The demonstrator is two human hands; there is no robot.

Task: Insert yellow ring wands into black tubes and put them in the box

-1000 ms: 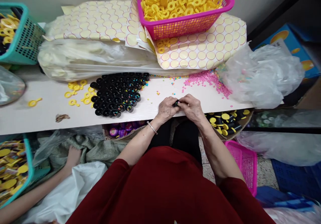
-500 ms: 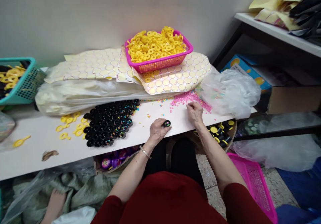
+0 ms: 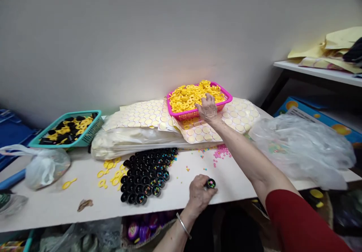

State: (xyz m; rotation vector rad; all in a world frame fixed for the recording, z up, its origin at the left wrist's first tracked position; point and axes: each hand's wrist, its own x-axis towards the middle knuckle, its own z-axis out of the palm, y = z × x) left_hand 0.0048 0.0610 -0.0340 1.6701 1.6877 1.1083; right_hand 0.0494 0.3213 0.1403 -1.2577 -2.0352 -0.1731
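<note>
Near the table's front edge, my left hand (image 3: 199, 193) is closed around a small black cup (image 3: 210, 183) whose mouth faces up, with a few coloured beads inside. My right hand (image 3: 207, 108) reaches over the front rim of a pink basket (image 3: 185, 115), its fingers spread on the heaped yellow ring-shaped plastic pieces (image 3: 186, 97). Whether a piece is between those fingertips, I cannot tell. To the left of my left hand stands a block of several black cups (image 3: 145, 180), some with coloured beads in them. Pink beads (image 3: 222, 152) are scattered beneath my right forearm.
Sheets of round stickers (image 3: 138, 114) lie on a plastic-wrapped bundle (image 3: 127, 144) along the wall. A teal basket (image 3: 97, 126) of black and yellow parts stands left. Loose yellow pieces (image 3: 103, 173) lie beside the cups. A clear plastic bag (image 3: 299, 146) covers the right end.
My right hand has moved from the tabletop by the pink beads up into the pink basket, its fist opening. My left hand still holds the black cup. The camera view has tilted up and left.
</note>
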